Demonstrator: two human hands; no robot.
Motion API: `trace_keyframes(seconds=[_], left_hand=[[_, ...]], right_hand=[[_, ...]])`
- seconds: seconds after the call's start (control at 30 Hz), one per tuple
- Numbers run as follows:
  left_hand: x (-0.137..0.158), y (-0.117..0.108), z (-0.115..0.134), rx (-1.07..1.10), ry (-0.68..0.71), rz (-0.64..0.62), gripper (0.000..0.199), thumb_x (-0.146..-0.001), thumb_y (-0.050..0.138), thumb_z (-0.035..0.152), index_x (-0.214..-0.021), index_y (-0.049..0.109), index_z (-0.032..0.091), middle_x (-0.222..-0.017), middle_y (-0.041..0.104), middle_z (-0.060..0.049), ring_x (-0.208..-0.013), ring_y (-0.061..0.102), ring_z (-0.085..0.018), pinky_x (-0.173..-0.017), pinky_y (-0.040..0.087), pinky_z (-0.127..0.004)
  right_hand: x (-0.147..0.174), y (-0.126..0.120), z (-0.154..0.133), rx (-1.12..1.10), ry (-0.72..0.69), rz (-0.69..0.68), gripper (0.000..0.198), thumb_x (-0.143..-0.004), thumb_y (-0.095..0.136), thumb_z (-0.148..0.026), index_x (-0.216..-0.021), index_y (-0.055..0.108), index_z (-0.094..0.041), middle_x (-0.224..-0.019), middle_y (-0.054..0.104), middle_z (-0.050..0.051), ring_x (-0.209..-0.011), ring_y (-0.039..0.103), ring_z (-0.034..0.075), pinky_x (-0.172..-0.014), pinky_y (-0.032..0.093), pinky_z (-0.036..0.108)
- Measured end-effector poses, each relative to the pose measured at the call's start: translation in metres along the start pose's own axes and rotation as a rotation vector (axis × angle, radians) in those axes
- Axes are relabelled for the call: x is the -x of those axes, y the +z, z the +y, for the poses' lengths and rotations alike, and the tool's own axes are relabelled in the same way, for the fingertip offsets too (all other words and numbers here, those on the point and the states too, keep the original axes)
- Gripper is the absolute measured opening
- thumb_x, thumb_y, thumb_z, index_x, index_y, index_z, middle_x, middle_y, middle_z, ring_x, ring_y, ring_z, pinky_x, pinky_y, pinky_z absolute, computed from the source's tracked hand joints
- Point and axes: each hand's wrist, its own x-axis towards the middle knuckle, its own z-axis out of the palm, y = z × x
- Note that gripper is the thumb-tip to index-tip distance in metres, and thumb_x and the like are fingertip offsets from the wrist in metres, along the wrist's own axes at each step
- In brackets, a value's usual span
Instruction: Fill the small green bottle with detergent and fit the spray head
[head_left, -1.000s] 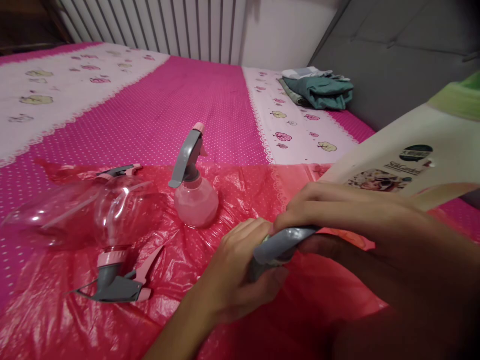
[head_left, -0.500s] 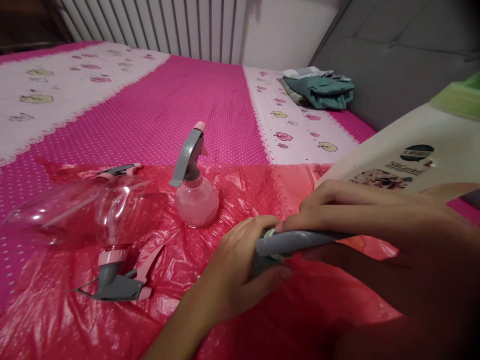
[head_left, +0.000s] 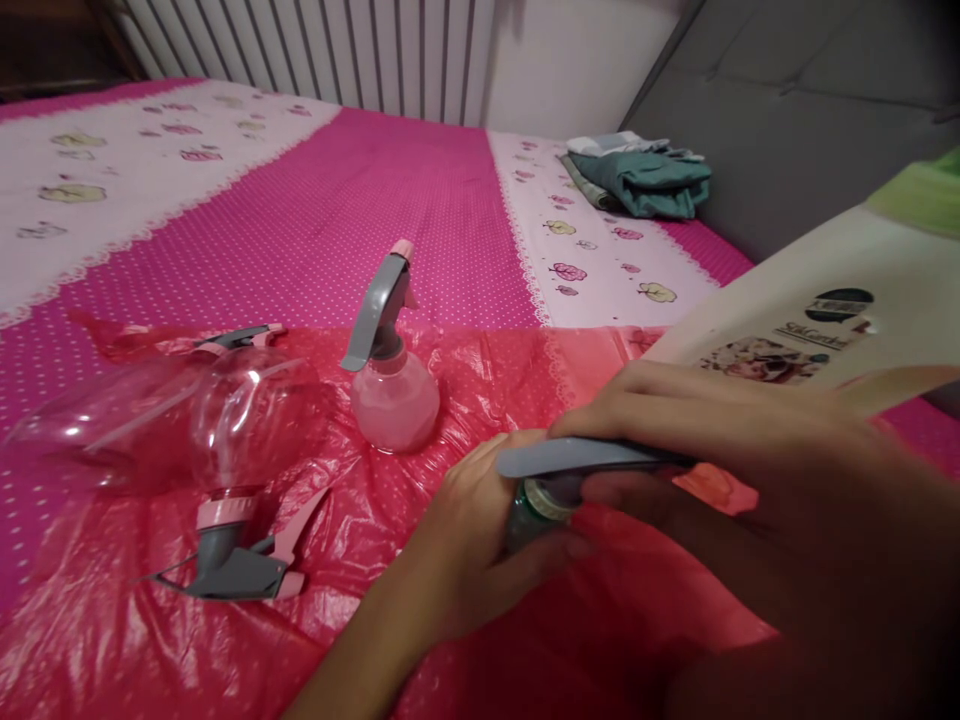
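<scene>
My left hand is wrapped round a small green spray bottle, gripping it just below the neck. On top of that neck sits a grey spray head, which my right hand holds between thumb and fingers. Most of the bottle is hidden by my hands. Beyond them a round spray bottle with cloudy contents stands upright. At the left, a clear round spray bottle rests with its grey and pink trigger head towards me, beside a longer clear bottle lying down.
Red plastic sheeting lies under the bottles on a pink patterned bedspread. A large white jug with a green top leans in at the right. Folded clothes lie at the back, near a grey padded headboard.
My right hand has turned and shifted the grey spray head slightly up and left, so the green bottle's neck shows more. My left hand keeps its hold.
</scene>
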Motion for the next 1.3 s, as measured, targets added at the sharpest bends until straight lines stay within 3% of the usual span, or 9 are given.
trace_keyframes(seconds=[0.1,0.27,0.57,0.67,0.77,0.87,0.93,1.07,1.3], left_hand=[[0.000,-0.001,0.001,-0.039,0.007,0.002,0.023,-0.105,0.064,0.044,-0.110,0.062,0.021,-0.117,0.071,-0.006,-0.106,0.066,-0.028,-0.093,0.048,-0.043],[0.000,-0.002,0.004,-0.008,-0.015,0.005,0.025,-0.104,0.064,0.042,-0.119,0.061,0.022,-0.122,0.071,-0.006,-0.111,0.066,-0.028,-0.099,0.049,-0.045],[0.004,-0.001,-0.003,-0.022,-0.021,0.040,0.048,-0.109,0.043,0.065,-0.121,0.062,0.023,-0.110,0.069,-0.007,-0.096,0.062,-0.025,-0.087,0.049,-0.041],[0.005,-0.002,-0.001,-0.058,-0.023,0.035,0.045,-0.111,0.042,0.062,-0.119,0.063,0.023,-0.108,0.068,-0.006,-0.097,0.061,-0.025,-0.087,0.048,-0.041],[0.004,-0.003,0.002,-0.031,-0.041,0.004,0.038,-0.112,0.045,0.057,-0.117,0.063,0.023,-0.110,0.069,-0.006,-0.099,0.062,-0.025,-0.088,0.048,-0.041],[0.003,-0.004,0.004,0.007,-0.083,-0.022,0.036,-0.111,0.047,0.053,-0.107,0.064,0.022,-0.106,0.067,-0.007,-0.099,0.061,-0.026,-0.087,0.050,-0.041],[0.003,-0.004,0.005,0.024,-0.080,-0.029,0.036,-0.111,0.047,0.053,-0.103,0.064,0.022,-0.105,0.068,-0.007,-0.098,0.062,-0.026,-0.088,0.050,-0.041],[0.004,-0.004,0.005,0.004,-0.034,0.031,0.030,-0.111,0.051,0.050,-0.112,0.066,0.024,-0.112,0.071,-0.005,-0.105,0.064,-0.026,-0.095,0.049,-0.041],[0.004,-0.005,0.005,-0.003,-0.050,0.040,0.035,-0.111,0.048,0.054,-0.111,0.069,0.026,-0.107,0.073,-0.004,-0.098,0.065,-0.025,-0.085,0.053,-0.038]], right_hand=[[-0.010,0.009,0.001,0.136,-0.044,0.003,0.026,-0.109,0.054,-0.034,-0.105,0.073,-0.016,-0.088,0.061,0.007,-0.086,0.058,0.013,-0.075,0.045,0.020],[-0.015,0.015,0.001,0.223,-0.001,0.007,0.032,-0.108,0.053,-0.044,-0.104,0.068,-0.015,-0.078,0.055,0.008,-0.079,0.058,0.015,-0.071,0.048,0.020],[0.022,0.028,0.015,0.272,0.037,0.040,0.017,-0.107,0.047,-0.034,-0.100,0.056,-0.022,-0.075,0.057,-0.002,-0.054,0.046,0.013,-0.050,0.034,0.025],[0.026,0.019,0.015,0.230,0.015,0.024,0.028,-0.114,0.040,-0.048,-0.115,0.058,-0.027,-0.089,0.065,-0.005,-0.061,0.055,0.010,-0.050,0.035,0.026],[0.024,0.004,0.012,0.067,0.059,-0.059,0.042,-0.114,0.036,-0.066,-0.130,0.059,-0.035,-0.110,0.068,-0.006,-0.084,0.066,0.006,-0.061,0.048,0.017],[0.018,-0.008,0.009,-0.052,0.092,0.120,0.032,-0.117,0.037,-0.050,-0.129,0.061,-0.033,-0.115,0.068,-0.004,-0.107,0.069,0.006,-0.069,0.049,0.010],[0.009,-0.012,0.009,-0.067,0.051,0.168,0.032,-0.117,0.041,-0.047,-0.126,0.065,-0.027,-0.110,0.068,0.001,-0.107,0.069,0.011,-0.067,0.049,0.012],[-0.014,-0.011,0.011,-0.044,-0.016,0.027,0.043,-0.108,0.056,-0.057,-0.123,0.072,-0.020,-0.095,0.063,0.008,-0.098,0.067,0.019,-0.075,0.057,0.021],[-0.023,0.000,0.014,-0.191,-0.059,-0.119,0.039,-0.108,0.057,-0.051,-0.120,0.077,-0.019,-0.098,0.061,0.009,-0.092,0.064,0.013,-0.075,0.057,0.017]])
